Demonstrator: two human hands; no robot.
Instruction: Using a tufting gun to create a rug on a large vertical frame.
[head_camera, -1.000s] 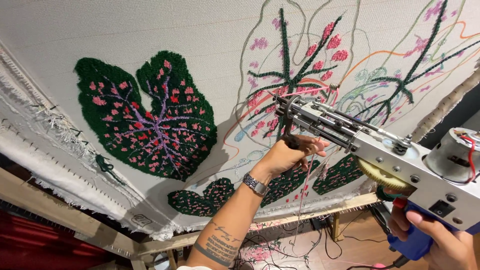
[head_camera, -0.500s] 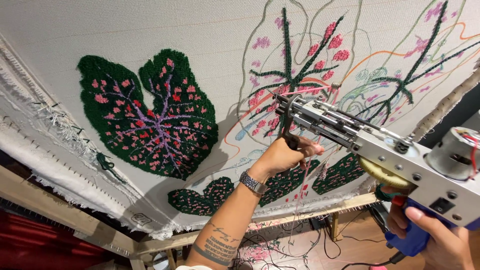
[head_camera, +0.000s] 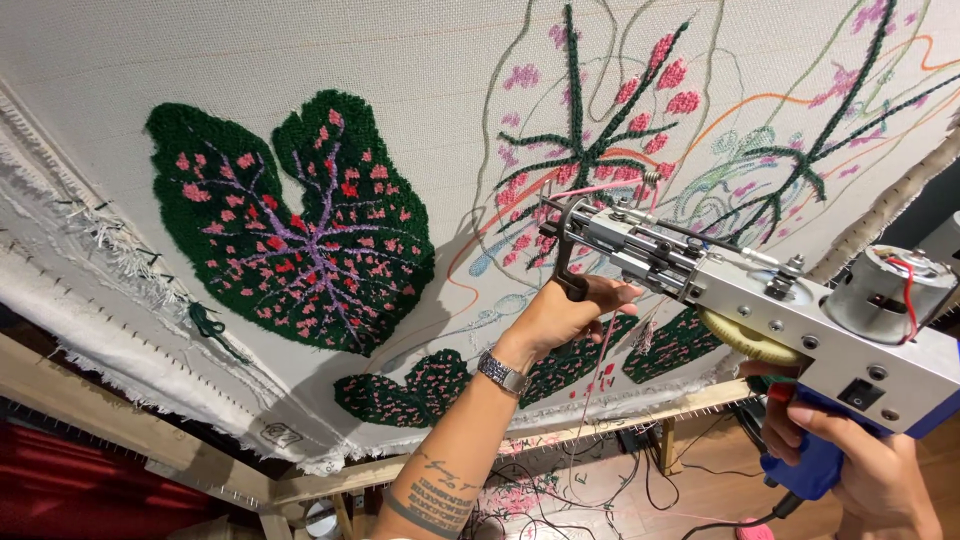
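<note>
We see a big off-white woven tufting cloth (head_camera: 300, 60) stretched over a pale wooden frame (head_camera: 130, 420), filling most of the view. On it, left of centre, sits a large dark green tufted leaf with pink dots and purple veins (head_camera: 300, 225). Upper middle has an unfinished leaf motif with green veins and pink patches (head_camera: 590, 130); a similar one sits at the upper right (head_camera: 820, 150). Smaller green and pink tufted patches (head_camera: 410, 385) run along the lower edge.

In front of the cloth, right of centre, we see a silver metal tufting gun with a blue grip (head_camera: 760, 300), its nose at the cloth near the middle motif; a grey motor (head_camera: 885, 290) and a yellow gear (head_camera: 745, 335) sit on its body. Pink yarn (head_camera: 610, 188) feeds in at the front.

The left hand (head_camera: 565, 315), silver wristwatch (head_camera: 503, 372) on the wrist, is wrapped shut around the gun's black front handle (head_camera: 562, 255). The right hand (head_camera: 860, 460) is clamped on the blue grip at lower right. Tangled cables (head_camera: 600, 490) lie on the floor below.
</note>
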